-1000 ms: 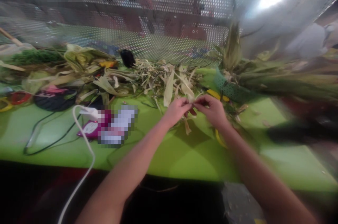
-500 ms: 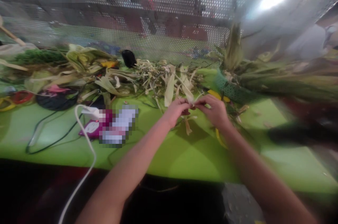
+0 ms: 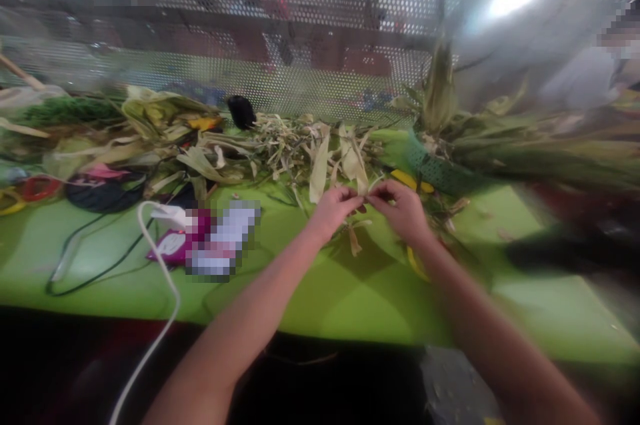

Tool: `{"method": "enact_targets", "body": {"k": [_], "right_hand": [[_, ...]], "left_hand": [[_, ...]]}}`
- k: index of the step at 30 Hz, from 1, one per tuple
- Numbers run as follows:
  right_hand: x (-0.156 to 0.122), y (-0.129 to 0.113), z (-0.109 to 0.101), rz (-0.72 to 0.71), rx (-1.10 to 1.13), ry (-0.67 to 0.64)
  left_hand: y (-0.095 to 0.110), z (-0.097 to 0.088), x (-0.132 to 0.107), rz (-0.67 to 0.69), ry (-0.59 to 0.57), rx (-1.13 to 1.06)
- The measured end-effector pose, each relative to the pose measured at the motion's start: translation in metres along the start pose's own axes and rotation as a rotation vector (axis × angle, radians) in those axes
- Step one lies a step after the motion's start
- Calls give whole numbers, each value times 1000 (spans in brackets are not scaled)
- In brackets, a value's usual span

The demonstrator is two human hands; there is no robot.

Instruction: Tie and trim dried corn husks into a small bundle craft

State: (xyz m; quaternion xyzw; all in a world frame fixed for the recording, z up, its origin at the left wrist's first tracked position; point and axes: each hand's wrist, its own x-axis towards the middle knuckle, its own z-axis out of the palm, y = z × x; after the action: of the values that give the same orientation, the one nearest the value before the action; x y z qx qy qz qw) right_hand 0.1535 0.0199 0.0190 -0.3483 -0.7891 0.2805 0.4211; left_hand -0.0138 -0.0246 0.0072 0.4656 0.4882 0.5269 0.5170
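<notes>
My left hand (image 3: 336,211) and my right hand (image 3: 400,206) meet over the green tabletop, their fingertips pinched close together. Between them is a pale dried corn husk strip (image 3: 354,161), which rises from the fingers toward the pile behind. A thin light strand (image 3: 376,182) curves up by my right fingertips. Both hands are closed on the husk; the exact spot of the grip is small and partly hidden by the fingers. Below the hands a small husk scrap (image 3: 355,242) shows. Yellow-handled scissors or a similar tool (image 3: 413,181) lies just beyond my right hand.
Dried husk pieces (image 3: 285,145) cover the back of the green table (image 3: 320,308). To the left are a phone (image 3: 227,238), a purple packet (image 3: 175,246), a white cable (image 3: 173,291) and tape rolls (image 3: 40,187). A green basket (image 3: 430,165) with long husks stands at right.
The husk strip between my hands has shifted slightly and stands more upright. My fingertips remain pinched together, with only small movement; the view has moved a little.
</notes>
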Motion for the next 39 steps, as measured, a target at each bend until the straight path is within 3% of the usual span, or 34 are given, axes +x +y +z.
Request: {"method": "enact_targets", "body": {"k": [8,18,26,31,39], "right_hand": [[1,-5,-3,-217,-59,11],[2,-1,-4,-239,-104,-10],[-1,-4,-2,-2,-34,-1],[-2,-5,0,92,47,27],[4,2,2,270,446,9]], "left_hand": [[-3,2,2,-106,39,-309],[1,3,1,-200,49,-401],[-2,6,0,-96,49,-319],[1,5,-2,31,4,-114],[-2,2,-2,96,19,111]]}}
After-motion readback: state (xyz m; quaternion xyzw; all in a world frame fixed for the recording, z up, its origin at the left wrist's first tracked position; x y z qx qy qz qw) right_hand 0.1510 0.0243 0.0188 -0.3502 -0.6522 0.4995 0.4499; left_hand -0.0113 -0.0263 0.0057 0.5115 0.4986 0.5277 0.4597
